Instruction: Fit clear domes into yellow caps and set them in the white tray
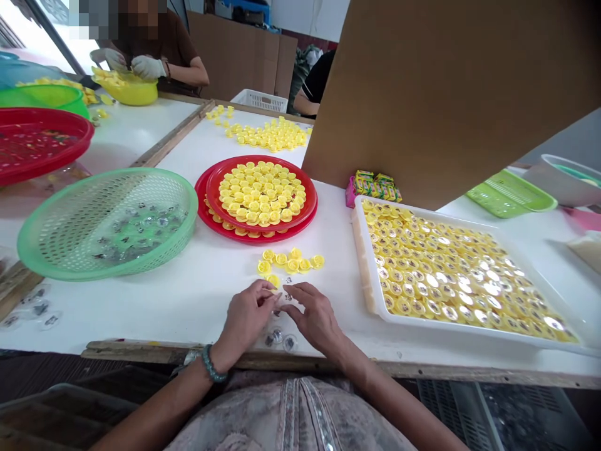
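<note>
My left hand is closed in a pinch at the table's front. What sits between its fingertips is too small to make out. Just beyond it lie several small yellow plastic cups. To its right, my right hand hovers low with thumb and fingers apart, holding nothing I can see. Small clear discs with dark printed figures lie on the white table below and between my hands. More of these discs are in a pale green mesh basket at the left.
Stacked red plates carry yellow cups. At the right, a white tray is filled with yellow pieces bearing printed discs. A brown cardboard panel rises behind it. Across the table, a gloved co-worker's hands are at a yellow bowl.
</note>
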